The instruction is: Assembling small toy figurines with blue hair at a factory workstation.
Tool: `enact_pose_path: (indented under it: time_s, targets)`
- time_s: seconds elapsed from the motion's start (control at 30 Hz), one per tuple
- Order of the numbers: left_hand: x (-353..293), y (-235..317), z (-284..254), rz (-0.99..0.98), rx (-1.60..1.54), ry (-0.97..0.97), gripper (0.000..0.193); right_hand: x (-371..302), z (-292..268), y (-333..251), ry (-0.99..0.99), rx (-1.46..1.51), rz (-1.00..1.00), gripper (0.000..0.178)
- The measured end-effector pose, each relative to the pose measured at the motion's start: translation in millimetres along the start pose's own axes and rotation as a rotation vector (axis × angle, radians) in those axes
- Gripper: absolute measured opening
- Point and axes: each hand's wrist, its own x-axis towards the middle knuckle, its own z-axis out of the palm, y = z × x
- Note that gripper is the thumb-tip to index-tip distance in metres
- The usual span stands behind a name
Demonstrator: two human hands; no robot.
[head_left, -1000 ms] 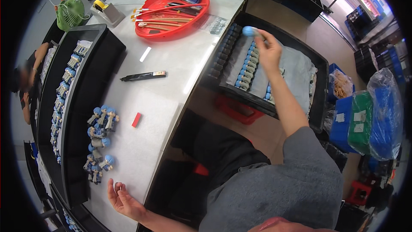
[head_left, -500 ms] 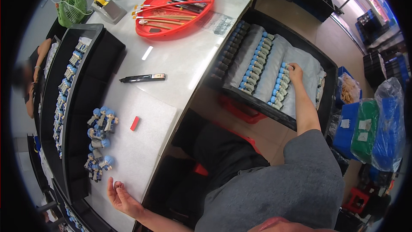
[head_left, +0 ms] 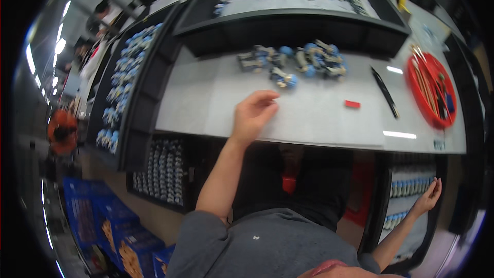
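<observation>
My left hand is over the white tabletop, thumb and fingers curved and apart, with nothing seen between them. Closest to it lies a small blue-haired figurine, in front of a loose group of similar figurines. My right hand is low on the right at a black tray. Its fingers look loosely stretched, slightly blurred, and I see nothing in them. Beside it, rows of blue-topped figurines rest on pale padding in that tray.
A black bin with lined-up figurines stands behind the group; another bin is at left. A red block, a black marker and a red tray of brushes lie to the right. Blue crates stand lower left.
The view has swung left. My right hand has come away from the figurine row it was touching, toward the tray's outer side. My left hand has moved nearer the figurines on the table.
</observation>
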Motion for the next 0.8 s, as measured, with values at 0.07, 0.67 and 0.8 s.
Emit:
enact_pose_path:
  time_s: [0.07,0.67,0.8]
  targets:
    - [-3.4,1.1,-1.5,-0.019,-0.046,-0.006,0.022,-14.6,50.5,-92.9,-0.225,0.145,-0.061,0.028]
    - [39.4,26.4,-1.5,0.699,0.804,-0.074,0.025,-160.8,250.1,-288.2,-1.102,0.664,-0.124,0.023]
    - [54.9,-4.9,8.0,0.651,0.993,-0.056,0.028,-162.2,255.1,-286.9,-1.112,0.671,-0.096,0.024]
